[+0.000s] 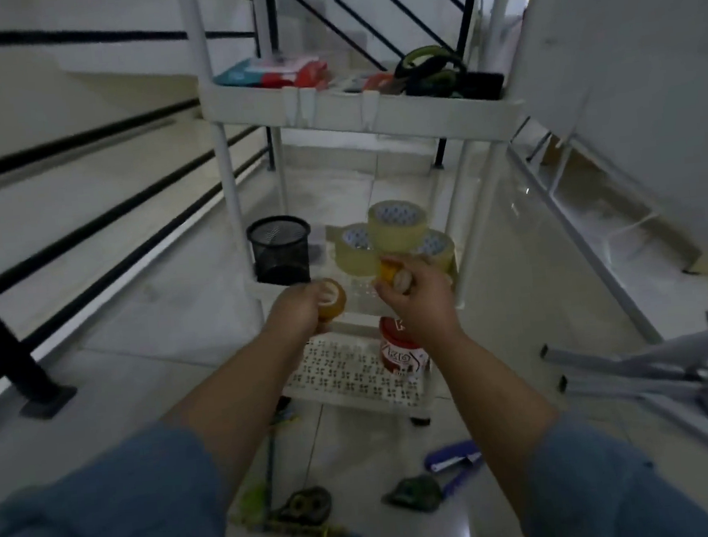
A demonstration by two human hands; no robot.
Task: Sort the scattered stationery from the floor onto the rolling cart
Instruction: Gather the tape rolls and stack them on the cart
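Observation:
My left hand (300,309) grips a small amber tape roll (332,299). My right hand (417,299) holds another small yellow tape roll (395,276). Both hover at the front of the white rolling cart's middle shelf (359,298). On that shelf stand three large clear tape rolls (392,235) and a black mesh cup (280,249). On the floor below lie a blue stapler (452,461), two dark tape dispensers (306,503) (414,492) and several green pens (280,527).
The cart's top shelf (372,110) carries packets and a green-black tape gun (429,69). A red-white jar (400,352) sits on the bottom shelf. Black stair railing (95,222) runs on the left. A grey metal frame (673,369) lies on the floor at the right.

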